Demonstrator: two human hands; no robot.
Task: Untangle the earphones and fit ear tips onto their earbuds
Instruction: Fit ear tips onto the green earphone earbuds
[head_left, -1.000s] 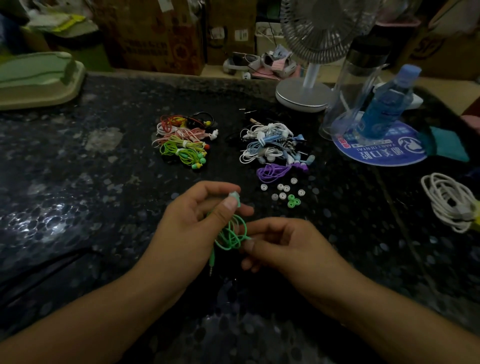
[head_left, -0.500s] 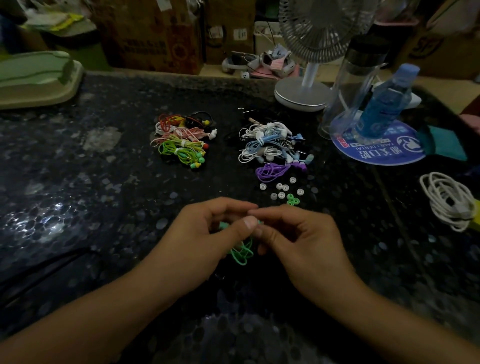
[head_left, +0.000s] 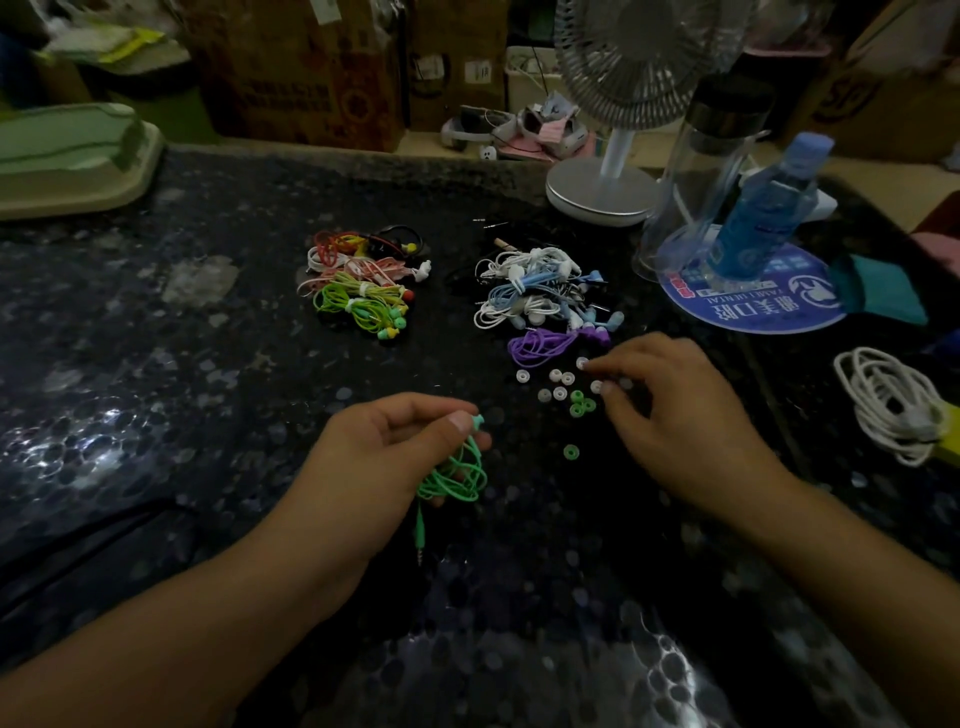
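A green earphone cable (head_left: 457, 475) is held bunched in the left hand (head_left: 387, 457), just above the desk (head_left: 156, 364); the fingers are curled round the coil, and one earbud (head_left: 475, 422) is pinched up beside the thumb, its plug (head_left: 420, 543) hanging below. The right hand (head_left: 675, 415) is reached over the loose ear tips (head_left: 563, 387), its fingertips (head_left: 605, 391) bent down onto the white ones; whether a tip is actually pinched cannot be told. One green ear tip (head_left: 571, 451) lies apart, nearer the left hand.

The step in hand is judged to be the choosing of a tip for the exposed earbud. A matching green tip is likely called for next, to be pressed squarely over the earbud's nozzle.

A bundled coloured pile (head_left: 363, 291) and a white, blue and purple pile (head_left: 540, 306) are set further back. A fan (head_left: 608, 182), a clear bottle (head_left: 696, 171), a blue bottle (head_left: 763, 208) and a white cable (head_left: 893, 410) are noted on the dark speckled desk, with cardboard boxes (head_left: 301, 73) behind.
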